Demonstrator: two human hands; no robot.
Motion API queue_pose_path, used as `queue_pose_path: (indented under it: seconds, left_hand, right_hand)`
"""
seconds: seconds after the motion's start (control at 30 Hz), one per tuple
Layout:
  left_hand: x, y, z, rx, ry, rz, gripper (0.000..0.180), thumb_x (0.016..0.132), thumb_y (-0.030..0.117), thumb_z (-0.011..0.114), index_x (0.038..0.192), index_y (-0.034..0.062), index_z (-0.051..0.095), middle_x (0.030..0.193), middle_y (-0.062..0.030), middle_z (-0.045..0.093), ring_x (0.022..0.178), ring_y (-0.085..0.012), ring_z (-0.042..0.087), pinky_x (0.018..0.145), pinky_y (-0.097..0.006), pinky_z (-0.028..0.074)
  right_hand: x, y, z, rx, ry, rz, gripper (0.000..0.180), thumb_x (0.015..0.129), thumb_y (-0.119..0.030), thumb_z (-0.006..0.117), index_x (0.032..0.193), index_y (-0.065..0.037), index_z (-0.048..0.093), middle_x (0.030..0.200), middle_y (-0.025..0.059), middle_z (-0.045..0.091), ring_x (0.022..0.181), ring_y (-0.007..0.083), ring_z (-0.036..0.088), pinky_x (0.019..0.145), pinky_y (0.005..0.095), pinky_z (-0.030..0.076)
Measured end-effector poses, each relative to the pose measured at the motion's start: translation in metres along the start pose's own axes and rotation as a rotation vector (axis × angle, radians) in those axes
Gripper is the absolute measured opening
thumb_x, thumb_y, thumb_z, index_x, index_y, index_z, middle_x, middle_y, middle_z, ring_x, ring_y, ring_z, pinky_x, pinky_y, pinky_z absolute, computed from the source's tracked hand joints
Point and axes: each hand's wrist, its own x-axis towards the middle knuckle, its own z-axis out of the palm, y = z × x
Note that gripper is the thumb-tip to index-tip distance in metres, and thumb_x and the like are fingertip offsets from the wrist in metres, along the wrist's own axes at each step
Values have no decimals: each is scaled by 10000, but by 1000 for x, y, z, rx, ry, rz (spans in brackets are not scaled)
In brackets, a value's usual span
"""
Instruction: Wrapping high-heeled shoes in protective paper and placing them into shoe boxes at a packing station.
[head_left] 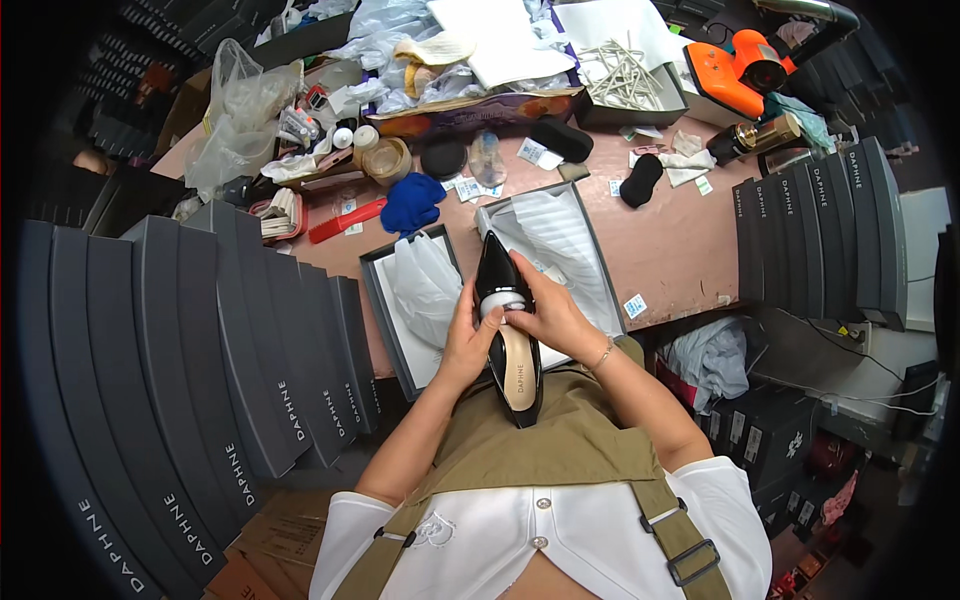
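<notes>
Both hands hold a shiny black pointed-toe shoe (498, 262) with a beige insole, its toe pointing away from me and its heel end close to my apron. White stuffing shows in the shoe's opening. My left hand (470, 338) is closed around the left side, its thumb at the stuffing. From the other side my right hand (552, 312) grips the shoe, thumb also at the opening. Beneath and beyond lies an open grey shoebox (603, 268) with white wrapping. Left of it sits a grey box lid (380, 290) holding crumpled white tissue.
Stacked grey shoeboxes (190, 340) rise at the left, with more boxes (825, 235) at the right. A blue cloth (412, 203), a red-handled brush (345, 221), black pads (641, 180), a box of white sticks (628, 80) and an orange device (722, 80) stand across the pink table (680, 240).
</notes>
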Motion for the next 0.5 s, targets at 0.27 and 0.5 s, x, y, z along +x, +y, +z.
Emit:
queue_pose_path:
  seconds: [0.27, 0.5]
  left_hand:
    - [9, -5, 8, -62, 135, -95, 575, 957, 255, 562, 1376, -75, 347, 1276, -171, 523, 1147, -201, 525, 952, -290, 417]
    - [-20, 26, 11, -180, -63, -94, 557, 983, 223, 493, 1435, -16, 272, 1348, -122, 443, 1247, -182, 417, 1040, -295, 322]
  right_hand:
    - [6, -1, -1, -203, 157, -60, 667, 731, -113, 736, 1308, 32, 435, 1080, 260, 600, 990, 390, 609, 827, 398, 493]
    - [25, -19, -19, -74, 339, -284, 751, 659, -39, 729, 1337, -27, 409, 1121, 178, 567, 989, 343, 588, 834, 400, 488]
